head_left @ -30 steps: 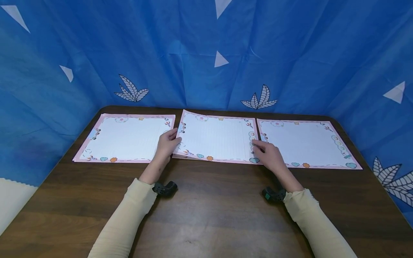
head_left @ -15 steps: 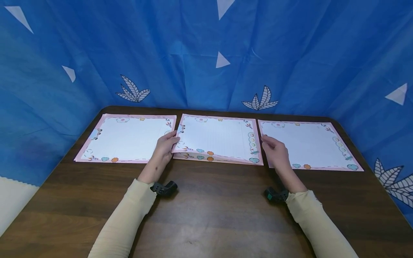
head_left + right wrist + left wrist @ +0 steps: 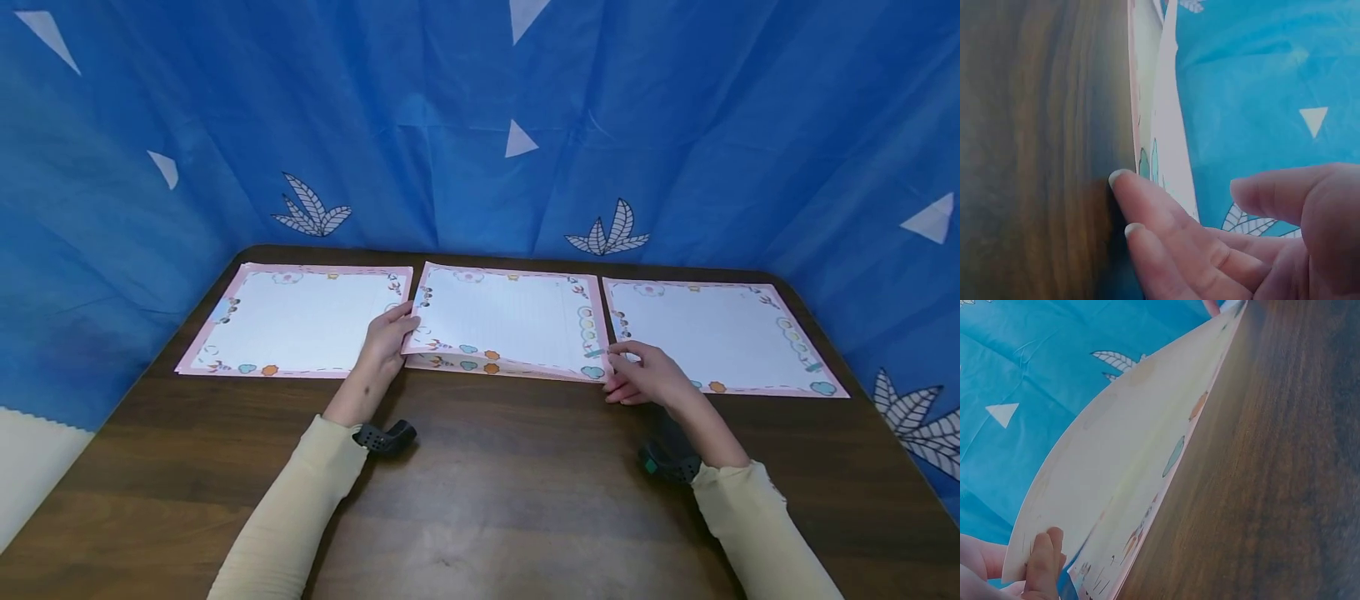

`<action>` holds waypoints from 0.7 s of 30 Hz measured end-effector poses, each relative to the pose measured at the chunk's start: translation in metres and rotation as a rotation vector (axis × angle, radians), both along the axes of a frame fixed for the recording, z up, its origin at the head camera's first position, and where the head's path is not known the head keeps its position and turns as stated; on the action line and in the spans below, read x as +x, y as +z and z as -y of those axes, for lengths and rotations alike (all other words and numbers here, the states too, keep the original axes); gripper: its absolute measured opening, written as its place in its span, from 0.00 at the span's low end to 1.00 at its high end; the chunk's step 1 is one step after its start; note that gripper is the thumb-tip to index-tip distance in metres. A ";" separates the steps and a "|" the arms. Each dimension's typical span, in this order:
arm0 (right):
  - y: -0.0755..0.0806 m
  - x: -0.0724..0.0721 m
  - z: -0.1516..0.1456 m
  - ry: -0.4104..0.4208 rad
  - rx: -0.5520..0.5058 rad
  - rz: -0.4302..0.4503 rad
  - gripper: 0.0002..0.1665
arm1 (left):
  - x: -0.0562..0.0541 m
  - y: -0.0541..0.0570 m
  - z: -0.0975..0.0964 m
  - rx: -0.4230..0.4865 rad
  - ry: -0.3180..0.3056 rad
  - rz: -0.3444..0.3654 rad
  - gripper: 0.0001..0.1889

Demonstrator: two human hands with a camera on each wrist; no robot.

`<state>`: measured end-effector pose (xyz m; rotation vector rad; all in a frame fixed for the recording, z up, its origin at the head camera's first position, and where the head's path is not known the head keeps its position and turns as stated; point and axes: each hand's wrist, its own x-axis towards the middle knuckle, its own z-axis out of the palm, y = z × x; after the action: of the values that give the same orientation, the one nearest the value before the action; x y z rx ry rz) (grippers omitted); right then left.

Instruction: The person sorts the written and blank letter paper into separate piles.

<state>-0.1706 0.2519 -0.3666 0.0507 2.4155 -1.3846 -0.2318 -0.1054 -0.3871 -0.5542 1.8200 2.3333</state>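
In the head view, a pink-bordered writing sheet (image 3: 502, 321) with cartoon prints lies at the middle of the far table side. My left hand (image 3: 384, 340) pinches its left edge between thumb and fingers and holds that side raised. A matching sheet (image 3: 442, 364) shows beneath it along the front. The left wrist view shows the lifted sheet (image 3: 1094, 462) bowed upward, its underside pale, my fingers (image 3: 1044, 565) against it. At the front right corner is my right hand (image 3: 648, 375). In the right wrist view its thumb and fingers (image 3: 1154, 206) stand apart beside the paper edges.
Similar bordered sheets lie on both sides, a left stack (image 3: 300, 321) with slightly offset edges and a right sheet (image 3: 697, 333). The dark wooden table (image 3: 480, 492) stretches toward me. Behind it hangs a blue curtain (image 3: 375, 125) with white triangles and leaf prints.
The sheet's left side has come up, exposing the one beneath. My right hand has let go of the right edge, moved right, then come down to the front right corner.
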 end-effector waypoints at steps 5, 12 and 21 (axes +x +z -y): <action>0.000 0.007 -0.006 -0.014 -0.050 -0.044 0.30 | 0.001 -0.001 0.000 0.045 -0.011 0.008 0.25; 0.000 0.008 -0.009 0.015 -0.079 -0.001 0.33 | 0.002 -0.002 0.002 0.102 -0.008 0.019 0.26; -0.004 0.005 -0.010 0.049 -0.179 0.049 0.35 | 0.002 -0.004 0.004 0.139 0.004 0.021 0.26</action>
<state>-0.1652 0.2618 -0.3702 -0.0196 2.2284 -1.5522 -0.2299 -0.1091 -0.3914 -0.5612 1.6335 2.4229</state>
